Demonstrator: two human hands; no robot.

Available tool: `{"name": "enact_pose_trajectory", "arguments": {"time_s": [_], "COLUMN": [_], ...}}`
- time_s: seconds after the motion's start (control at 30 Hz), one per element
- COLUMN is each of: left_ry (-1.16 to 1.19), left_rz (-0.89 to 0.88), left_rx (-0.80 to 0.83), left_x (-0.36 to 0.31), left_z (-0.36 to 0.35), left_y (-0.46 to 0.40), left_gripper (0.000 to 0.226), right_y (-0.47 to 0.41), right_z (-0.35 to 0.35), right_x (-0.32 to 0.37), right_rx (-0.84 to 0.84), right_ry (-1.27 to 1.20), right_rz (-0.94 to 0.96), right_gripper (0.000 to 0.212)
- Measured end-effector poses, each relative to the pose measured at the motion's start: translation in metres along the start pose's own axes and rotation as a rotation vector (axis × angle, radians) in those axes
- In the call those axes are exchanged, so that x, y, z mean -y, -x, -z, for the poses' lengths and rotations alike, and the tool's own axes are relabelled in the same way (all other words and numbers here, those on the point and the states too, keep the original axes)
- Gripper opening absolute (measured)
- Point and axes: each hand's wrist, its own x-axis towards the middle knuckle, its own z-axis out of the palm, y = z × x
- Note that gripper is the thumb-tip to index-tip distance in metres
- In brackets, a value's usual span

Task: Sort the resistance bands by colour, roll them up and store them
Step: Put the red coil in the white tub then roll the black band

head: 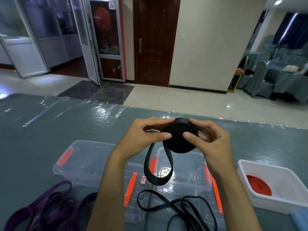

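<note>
A black resistance band (179, 136) is mostly wound into a thick roll, held in the air above the table. My left hand (146, 135) pinches its left side with thumb and fingers, and my right hand (211, 139) grips its right side. The band's loose end hangs below as a loop (157, 172). A thin black band (175, 205) lies tangled on the table near me. Purple bands (45, 205) lie in a heap at the lower left. A rolled red band (258, 185) sits in a white bin (283, 209) at the right.
Two clear plastic boxes with orange clips stand on the grey-green table under my hands, the left box (80, 157) and the right box (186, 172). Clear lids (135, 197) lie in front of them. Beyond the table edge are tiled floor and covered chairs.
</note>
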Motion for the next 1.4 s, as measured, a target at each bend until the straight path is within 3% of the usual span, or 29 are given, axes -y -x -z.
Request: {"name": "enact_pose_trajectory", "arguments": {"time_s": [0.27,0.4,0.6,0.7,0.83,1.07,1.2,1.4], "left_ry": [-0.026,0.036,0.065,0.058,0.049,-0.090,-0.037,0.068], "left_rz": [0.010,-0.045,-0.025,0.017,0.098,0.087,0.093,0.119], "left_rx": [-0.099,-0.134,-0.120,-0.102,0.001,-0.107,-0.127,0.007], "left_x": [0.000,-0.005,-0.008,-0.004,-0.001,-0.003,0.006,0.004], "left_z": [0.007,0.003,0.000,0.000,0.003,0.007,0.001,0.001], "left_y": [0.004,0.000,-0.002,-0.003,0.001,0.000,-0.002,0.000], "left_gripper": [0.029,0.025,0.024,0.022,0.041,0.029,0.022,0.034], "right_y": [-0.001,0.000,-0.002,-0.002,-0.003,-0.002,0.001,0.001], "right_z": [0.009,0.005,0.008,0.006,0.003,0.003,0.002,0.003], "right_x": [0.000,0.000,-0.001,-0.004,-0.010,-0.018,-0.021,-0.017], "right_rx": [0.261,0.225,0.235,0.149,0.015,0.185,0.142,0.009], "right_ry": [-0.014,-0.005,-0.054,-0.036,-0.050,0.031,0.064,0.027], "right_rz": [-0.140,-0.061,-0.114,-0.086,-0.059,-0.140,-0.100,-0.067], "right_gripper": [0.033,0.037,0.043,0.040,0.030,0.050,0.052,0.048]}}
